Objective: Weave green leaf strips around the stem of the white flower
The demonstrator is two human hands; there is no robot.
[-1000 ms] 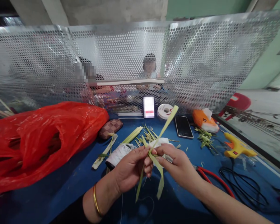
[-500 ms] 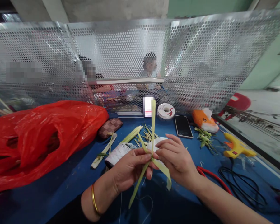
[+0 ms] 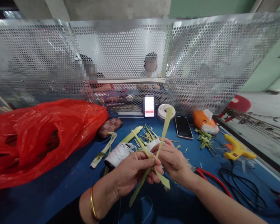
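Note:
Pale green leaf strips (image 3: 164, 130) cross at my fingertips, one standing up and leaning right, others pointing up-left and down. My left hand (image 3: 140, 166) pinches them at the crossing between thumb and fingers. Close against the same crossing, my right hand (image 3: 174, 160) has its fingers curled together on the strips; its fingertips are partly hidden. A thin white thread (image 3: 150, 202) hangs below. Just beyond my left hand lies a spool of white thread (image 3: 120, 154). Leaf scraps (image 3: 149, 135) lie scattered behind the hands.
A red plastic bag (image 3: 44, 133) fills the left, beside a checkered pouch (image 3: 110, 127). Behind stand a ribbon roll (image 3: 162, 112) and a perforated metal screen (image 3: 121, 49). To the right are a phone (image 3: 184, 127), a tissue pack (image 3: 205, 121), a yellow glue gun (image 3: 238, 147) and red-handled pliers (image 3: 214, 179).
The upright strip has tipped to the right. Both hands have shifted slightly, with the right-hand fingers lowering and curling in closer to the crossing.

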